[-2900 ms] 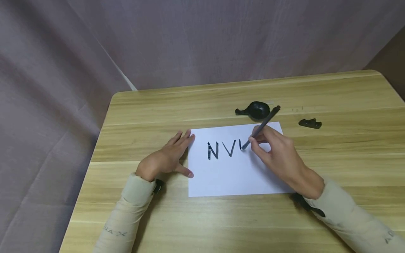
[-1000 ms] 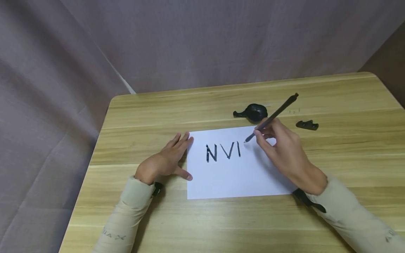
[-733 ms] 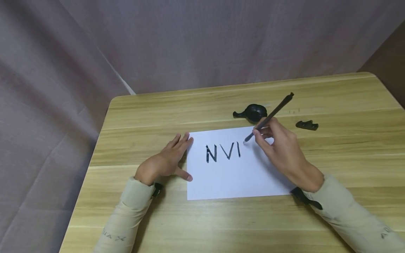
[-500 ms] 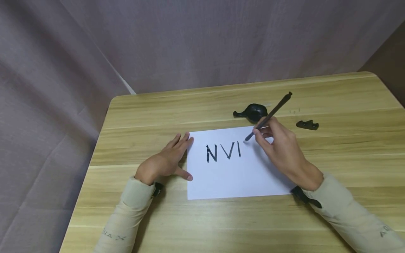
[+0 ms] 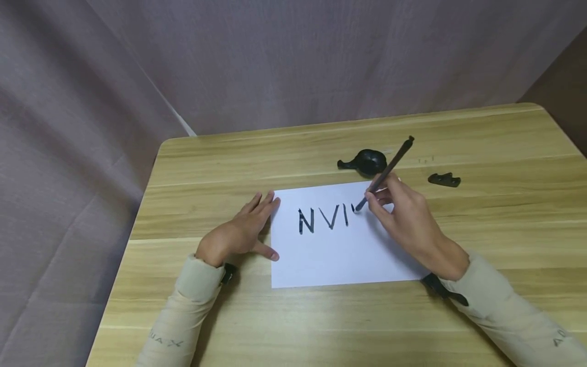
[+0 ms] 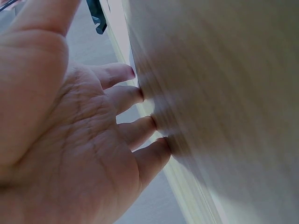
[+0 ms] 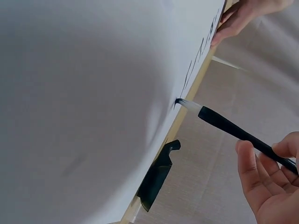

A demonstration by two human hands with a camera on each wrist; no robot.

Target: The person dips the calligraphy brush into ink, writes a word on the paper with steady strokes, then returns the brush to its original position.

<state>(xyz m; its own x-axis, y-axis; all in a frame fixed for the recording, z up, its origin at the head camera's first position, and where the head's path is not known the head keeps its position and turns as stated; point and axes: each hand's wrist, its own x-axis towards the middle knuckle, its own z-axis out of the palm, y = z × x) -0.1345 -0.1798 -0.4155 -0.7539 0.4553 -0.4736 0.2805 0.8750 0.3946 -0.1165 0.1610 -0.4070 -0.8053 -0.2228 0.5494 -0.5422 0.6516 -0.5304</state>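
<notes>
My right hand [image 5: 408, 219] pinches a black-handled ink brush [image 5: 390, 165] between thumb and fingers, its shaft tilted up to the right. In the right wrist view the dark, wet tip of the pale-bristled brush [image 7: 189, 105] meets the paper [image 7: 93, 107]. White paper [image 5: 316, 265] lies on the table, bearing black strokes that read N, V, I, and a short stroke right under the brush tip. My left hand [image 5: 238, 232] is spread at the paper's left edge, fingertips and thumb at that edge; the left wrist view shows its palm [image 6: 74, 140] and fingertips against the surface.
A black ink dish [image 5: 369, 162] with a spout-like handle stands just beyond the paper's top edge. To its right sits a small dark notched brush rest [image 5: 444, 179]. The wooden table [image 5: 293, 326] ends at a grey curtain [image 5: 293, 61] behind.
The third letter, partly drawn at first, became a full I. The brush lifted to its right, then moved down, leaving a new short stroke there. The left hand stayed in place.
</notes>
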